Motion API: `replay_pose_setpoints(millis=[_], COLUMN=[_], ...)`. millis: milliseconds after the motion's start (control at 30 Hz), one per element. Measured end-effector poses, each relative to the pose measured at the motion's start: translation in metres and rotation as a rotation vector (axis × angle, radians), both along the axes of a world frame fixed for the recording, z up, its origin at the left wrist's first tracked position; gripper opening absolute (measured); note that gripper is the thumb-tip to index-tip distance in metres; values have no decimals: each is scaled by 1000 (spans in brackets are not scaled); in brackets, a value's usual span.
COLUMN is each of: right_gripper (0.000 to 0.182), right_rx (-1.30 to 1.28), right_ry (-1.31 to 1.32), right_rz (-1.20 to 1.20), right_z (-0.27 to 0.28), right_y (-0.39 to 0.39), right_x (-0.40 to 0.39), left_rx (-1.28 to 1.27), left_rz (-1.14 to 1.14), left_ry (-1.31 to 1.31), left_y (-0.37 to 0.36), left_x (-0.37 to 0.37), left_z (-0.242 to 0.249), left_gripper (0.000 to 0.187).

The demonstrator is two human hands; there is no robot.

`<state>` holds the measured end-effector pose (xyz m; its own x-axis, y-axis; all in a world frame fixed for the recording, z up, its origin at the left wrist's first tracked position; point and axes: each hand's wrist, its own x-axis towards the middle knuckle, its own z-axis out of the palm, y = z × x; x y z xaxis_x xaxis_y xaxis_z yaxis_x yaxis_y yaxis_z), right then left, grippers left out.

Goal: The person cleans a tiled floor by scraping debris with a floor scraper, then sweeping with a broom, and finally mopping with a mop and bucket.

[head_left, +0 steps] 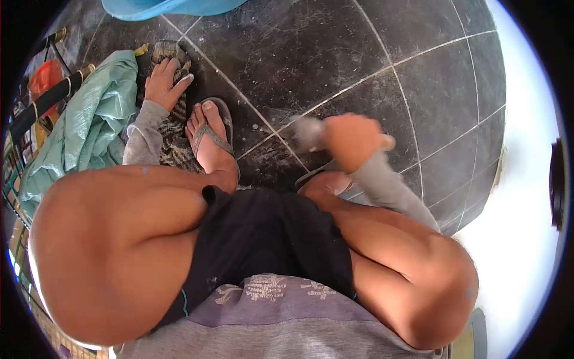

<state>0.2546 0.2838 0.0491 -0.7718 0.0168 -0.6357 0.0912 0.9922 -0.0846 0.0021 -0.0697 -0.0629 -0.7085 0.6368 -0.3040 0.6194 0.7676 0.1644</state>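
Observation:
My left hand (164,84) lies on a brown-and-black patterned cloth (178,122), its fingers stretched over it and the thumb apart. There is something white on the thumb tip. My right hand (354,140) is closed round a tool with a blurred grey head (308,133) and a pale handle end showing behind the fist. Motion smears the head, so its exact kind cannot be made out. That fist is over the dark tiled floor (335,78), above my sandalled right foot (329,181).
A blue basin (173,7) stands at the top edge. On the left are a crumpled green plastic sheet (95,107), a dark rack (45,102) and a red object (46,78). A white wall (532,119) bounds the right side. My left sandalled foot (214,140) is beside the cloth.

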Motion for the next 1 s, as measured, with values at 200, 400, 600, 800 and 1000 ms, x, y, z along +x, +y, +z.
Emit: replay_pose_setpoints(millis=[200,400,600,800,1000], right_gripper=[32,32,32,33,43], right_rx=[50,77,-25,18,-42], right_ry=[-62,123,92,83,93], right_rz=[-192,-177,34,-91,-114], right_z=[11,1,-5,4,-5], right_y=[14,32,-20,5,12], right_x=[-15,-30,-45,-39,-74], left_rx=[-5,-1,0,-42,73], left_rz=[62,96,92,103,99], left_ry=[34,27,25,-27,13], left_y=[17,23,26,31,26], left_x=[11,16,16,15,17], left_z=[12,23,28,35,31], left_gripper=[66,65,64,64,52])
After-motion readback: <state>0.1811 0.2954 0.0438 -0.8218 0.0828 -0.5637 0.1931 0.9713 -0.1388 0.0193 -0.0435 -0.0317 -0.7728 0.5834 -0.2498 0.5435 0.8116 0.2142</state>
